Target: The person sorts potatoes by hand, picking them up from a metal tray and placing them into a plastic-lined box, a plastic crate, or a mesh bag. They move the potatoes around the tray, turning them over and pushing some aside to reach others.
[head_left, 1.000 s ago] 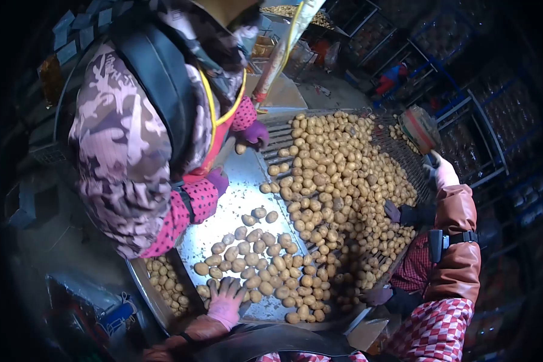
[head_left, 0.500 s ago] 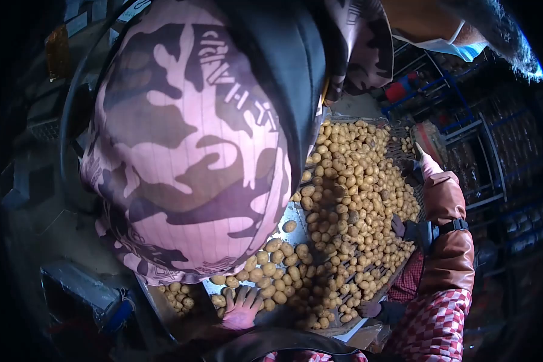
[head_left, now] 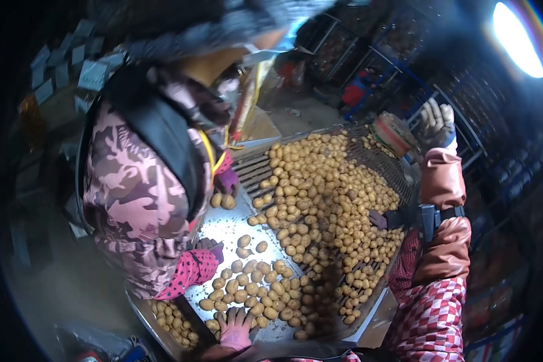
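Note:
My left hand (head_left: pixel 235 330), in a glove with greyish fingers and a pink back, rests flat at the near edge of the metal table (head_left: pixel 220 223). Its fingers are spread and reach up to several potatoes (head_left: pixel 241 289). Off to the right, my right hand (head_left: pixel 437 123), also gloved, is raised above the far right end of the potato pile (head_left: pixel 344 199). Its fingers point up and nothing shows in them. A brown sleeve with a black strap covers that forearm.
A person in a pink camouflage jacket (head_left: pixel 142 175) stands at the left, gloved hands at the table. Another person's dark-gloved hand (head_left: pixel 377 219) touches the pile from the right. A slatted grate (head_left: pixel 250 172), a striped sack (head_left: pixel 393 134) and a potato-filled bin (head_left: pixel 174 323) surround it.
The camouflage-jacketed person no longer blocks the middle of my view and appears farther left, uncovering the table. My right hand has risen with its fingers up. My left hand stays by the potatoes.

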{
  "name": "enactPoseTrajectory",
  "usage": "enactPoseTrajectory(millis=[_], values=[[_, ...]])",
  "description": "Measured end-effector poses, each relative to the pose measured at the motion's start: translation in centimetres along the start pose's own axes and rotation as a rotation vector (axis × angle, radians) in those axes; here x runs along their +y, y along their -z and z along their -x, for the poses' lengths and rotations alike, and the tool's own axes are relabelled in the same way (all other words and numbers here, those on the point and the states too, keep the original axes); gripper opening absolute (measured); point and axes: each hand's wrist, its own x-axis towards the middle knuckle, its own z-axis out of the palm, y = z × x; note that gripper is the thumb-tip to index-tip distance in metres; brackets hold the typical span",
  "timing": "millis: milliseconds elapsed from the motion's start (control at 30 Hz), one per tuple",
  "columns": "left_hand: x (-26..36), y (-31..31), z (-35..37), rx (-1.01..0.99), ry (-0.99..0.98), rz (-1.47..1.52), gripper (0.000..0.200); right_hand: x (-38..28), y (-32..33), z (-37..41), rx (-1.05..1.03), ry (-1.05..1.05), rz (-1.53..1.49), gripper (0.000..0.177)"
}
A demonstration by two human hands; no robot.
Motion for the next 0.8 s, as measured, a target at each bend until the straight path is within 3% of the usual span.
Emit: enactPoseTrajectory(millis=[67,100,167,200,233,300,367,467,567,600,667,733,800], values=[[0.1,0.1,0.1,0.029,-0.015,-0.028,0.057,-4.7,5.4,-4.3,-0.275,-0.319,-0.275,0.051],[0.2,0.0,0.1,0.057,-0.007,-0.034,0.055,-5.8,3.9,-2.0,-0.264,-0.304,-0.282,0.051],[0.1,-0.7,0.2,0.048,-0.009,-0.020,0.057,-7.7,-1.0,3.8,-0.991,-0.531,-0.351,0.041],[0.1,-0.8,0.3,0.036,-0.001,0.006,0.059,-8.6,-3.8,9.2,-0.890,-0.041,0.439,0.034],[0.2,-0.6,0.4,0.038,-0.003,-0.006,0.059,-9.3,-5.1,13.2,-0.651,0.462,1.192,0.030],[0.5,0.3,0.3,0.017,0.008,-0.018,0.056,-11.5,-4.2,13.6,-0.973,-0.554,1.129,0.031],[0.9,0.9,0.0,0.022,0.009,-0.032,0.055,-11.6,-0.8,13.1,-1.103,-0.888,1.379,0.033],[1.0,0.5,0.2,0.062,0.010,-0.083,0.053,-11.8,5.5,10.4,-0.998,-0.933,1.748,0.037],[1.1,0.6,0.1,0.095,-0.004,-0.117,0.053,-12.3,9.3,8.0,-0.596,-0.526,2.158,0.041],[1.2,0.6,0.1,0.098,0.001,-0.125,0.053,-12.3,10.3,7.3,-0.375,-0.320,2.134,0.043],[1.2,0.4,0.1,0.100,0.001,-0.139,0.053,-13.0,7.6,7.7,-0.083,-0.056,1.774,0.046],[1.2,0.0,0.1,0.049,0.044,-0.178,0.055,-12.0,7.2,7.1,-0.130,-0.172,0.988,0.054],[1.7,0.3,-0.1,0.036,0.054,-0.160,0.055,-13.1,4.2,10.1,-0.452,-0.290,0.761,0.053]])
